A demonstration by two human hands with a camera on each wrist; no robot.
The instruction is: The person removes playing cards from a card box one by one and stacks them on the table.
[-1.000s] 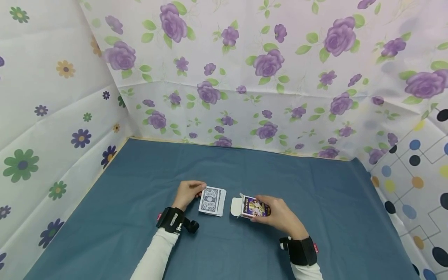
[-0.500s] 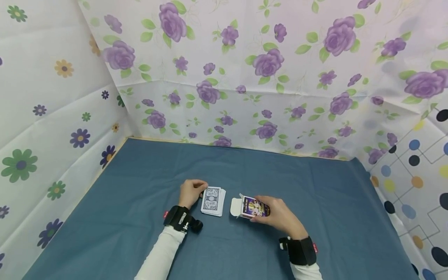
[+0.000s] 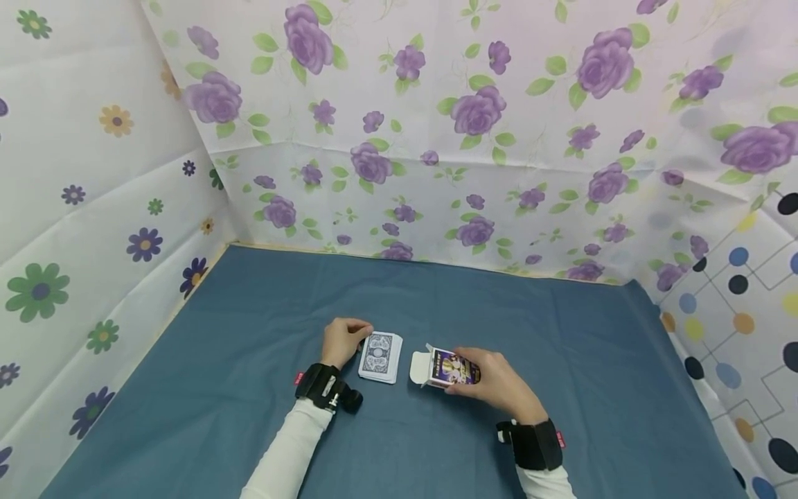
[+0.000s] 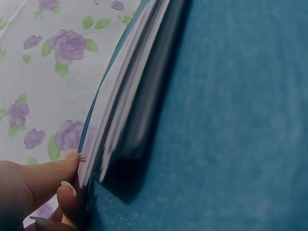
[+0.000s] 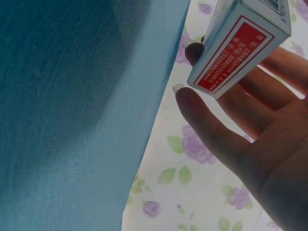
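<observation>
A stack of playing cards [image 3: 377, 357], grey patterned back upward, lies between the hands in the head view, its layers slightly offset. My left hand [image 3: 341, 342] pinches its far left corner; in the left wrist view the fingertips [image 4: 72, 166] meet the ends of the cards [image 4: 120, 101], which fan apart a little. To the right, my right hand [image 3: 499, 384] grips a card box [image 3: 451, 367] with a dark purple picture face. Its white end flap [image 3: 420, 368] hangs open toward the cards. The right wrist view shows a red printed panel on the box [image 5: 236, 53]; its inside is hidden.
A blue cloth [image 3: 405, 443] covers the table. Flowered sheeting [image 3: 436, 138] stands behind it, with more sheeting at the left [image 3: 93, 208] and dotted sheeting at the right [image 3: 742, 360]. Black straps with cameras sit on both wrists.
My left hand has shifted a little right and away, and the upper cards have slid right with it, making the stack narrower. The right hand and box stay nearly still.
</observation>
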